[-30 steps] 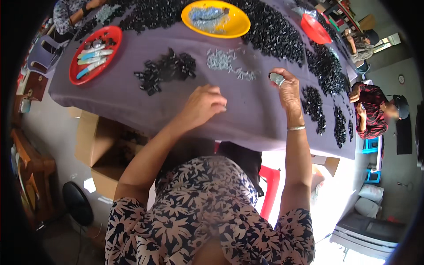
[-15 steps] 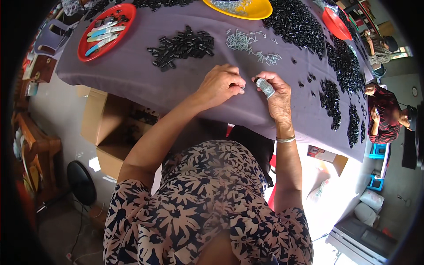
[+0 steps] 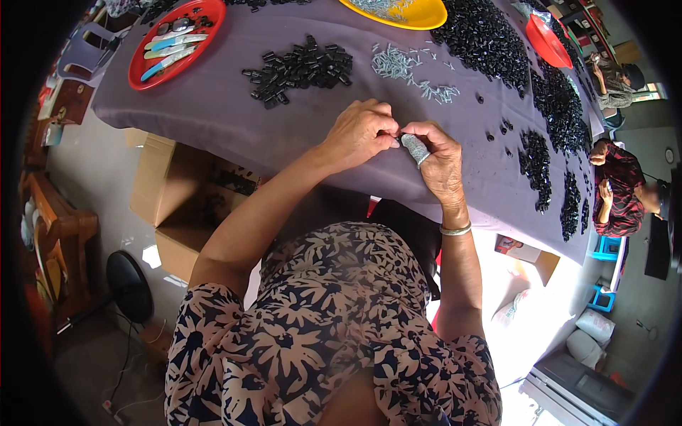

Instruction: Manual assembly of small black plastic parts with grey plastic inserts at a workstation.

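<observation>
My left hand is closed in a pinch over the near side of the table. What its fingertips hold is too small and too hidden to make out. Almost touching it, my right hand pinches a small black piece, mostly covered by the fingers. A grey wrap covers one of that hand's digits, and a bangle circles the wrist. Beyond my hands lie a heap of black rectangular pieces and, to its right, a scatter of small silvery pins.
A purple-grey cloth covers the table. A red tray with knife-like tools is at far left, a yellow dish at the back. Larger black heaps spread right, near a red bowl. Another person sits at right.
My right hand has moved left, bringing its fingertips up against those of my left hand. The black piece, plainer to see before, is now mostly hidden. The whole view has shifted slightly.
</observation>
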Demonstrator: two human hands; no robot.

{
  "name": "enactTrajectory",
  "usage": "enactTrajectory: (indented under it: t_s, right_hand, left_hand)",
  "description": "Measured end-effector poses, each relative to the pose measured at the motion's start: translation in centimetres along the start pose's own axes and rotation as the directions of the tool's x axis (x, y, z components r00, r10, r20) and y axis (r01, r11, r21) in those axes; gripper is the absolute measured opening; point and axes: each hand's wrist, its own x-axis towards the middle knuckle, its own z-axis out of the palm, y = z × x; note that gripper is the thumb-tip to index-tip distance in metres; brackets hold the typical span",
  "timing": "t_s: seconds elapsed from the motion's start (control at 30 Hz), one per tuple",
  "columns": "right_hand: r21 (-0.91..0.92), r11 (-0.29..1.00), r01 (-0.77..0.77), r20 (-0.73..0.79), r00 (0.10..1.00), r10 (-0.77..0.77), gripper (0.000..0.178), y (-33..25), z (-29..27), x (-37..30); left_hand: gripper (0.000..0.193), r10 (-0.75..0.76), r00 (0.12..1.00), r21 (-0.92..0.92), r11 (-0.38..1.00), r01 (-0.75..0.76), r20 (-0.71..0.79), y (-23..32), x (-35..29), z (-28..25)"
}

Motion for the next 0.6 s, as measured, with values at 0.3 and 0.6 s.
enactTrajectory:
  t_s: [0.3,0.6]
  right_hand:
    - [-0.207,0.973,0.101,-0.003,0.995,-0.104,0.017,-1.7,0.4,0.9]
    - [-0.387,0.898,0.212,0.118,0.977,-0.18,0.018,-2.6,0.0,0.9]
  left_hand:
    - [0.016,0.001,1.0,0.004,1.0,-0.001,-0.005,-0.2,0.3,-0.2]
    - [0.014,-0.005,1.0,0.024,1.0,0.005,-0.016,0.4,-0.3,0.1]
